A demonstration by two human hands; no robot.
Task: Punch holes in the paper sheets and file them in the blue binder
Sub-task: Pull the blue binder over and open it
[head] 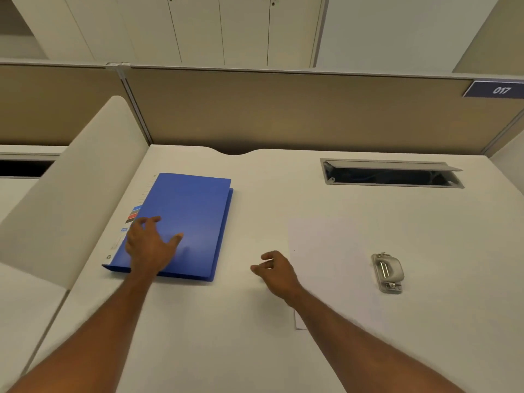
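Observation:
The blue binder (187, 219) lies closed and flat on the left part of the white desk (255, 321), its labelled spine toward the left. My left hand (147, 245) is spread over the binder's near left corner, fingers apart, holding nothing. White paper sheets (331, 259) lie on the desk to the right of centre. My right hand (275, 270) hovers just left of the sheets with fingers loosely curled and nothing in them; its forearm crosses the sheets' near corner. A grey metal hole punch (388, 273) stands to the right of the paper.
An open cable hatch (391, 174) is sunk in the desk at the back right. A tan partition wall (283, 109) runs along the back, with a white side divider (73, 194) at the left. White cabinets (226, 26) stand beyond it.

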